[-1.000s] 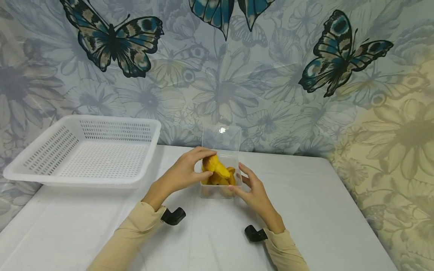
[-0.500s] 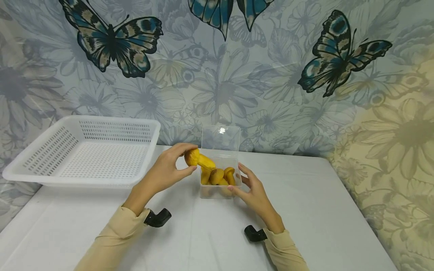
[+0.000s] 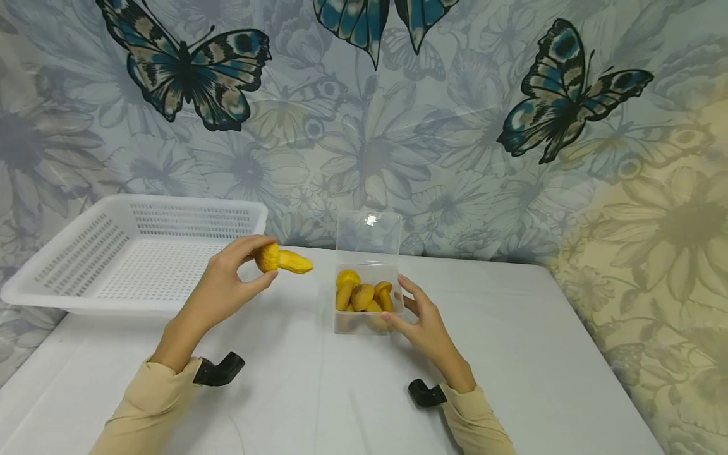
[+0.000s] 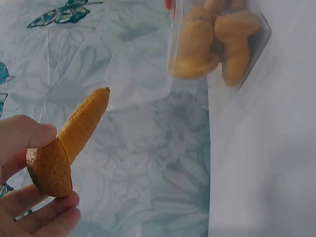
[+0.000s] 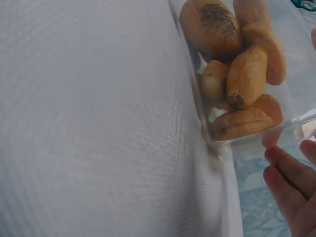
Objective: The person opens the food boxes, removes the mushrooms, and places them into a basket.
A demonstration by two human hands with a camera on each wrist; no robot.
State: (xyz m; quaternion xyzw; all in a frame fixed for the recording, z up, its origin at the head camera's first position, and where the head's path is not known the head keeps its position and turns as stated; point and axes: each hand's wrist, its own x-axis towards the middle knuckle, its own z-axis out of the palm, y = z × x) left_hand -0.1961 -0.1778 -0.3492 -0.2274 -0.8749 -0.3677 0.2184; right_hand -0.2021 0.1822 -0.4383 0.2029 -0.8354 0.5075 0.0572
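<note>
In the head view my left hand [image 3: 218,281] pinches a yellow mushroom [image 3: 291,260] by its cap, holding it up beside the basket's right rim. The left wrist view shows the thumb [image 4: 37,132] on one side of the brownish cap and fingertips below, the stem pointing away. Right of centre, a clear plastic box [image 3: 354,323] holds several yellow mushrooms [image 3: 363,296] and stands with its lid [image 3: 368,234] up at the back. My right hand [image 3: 425,325] holds the box by its front right corner, thumb at the front, fingers along the side.
A white perforated basket [image 3: 142,307] sits at the back left, its right side partly behind my left hand. White cloth covers the table [image 3: 330,398]. Directly behind is a wall covering [image 3: 455,202] with flowers and butterflies. Each wrist bears a black camera mount [image 3: 218,370].
My left hand has lifted the mushroom out of the box and carried it left to the basket's edge. My right hand has stayed at the box.
</note>
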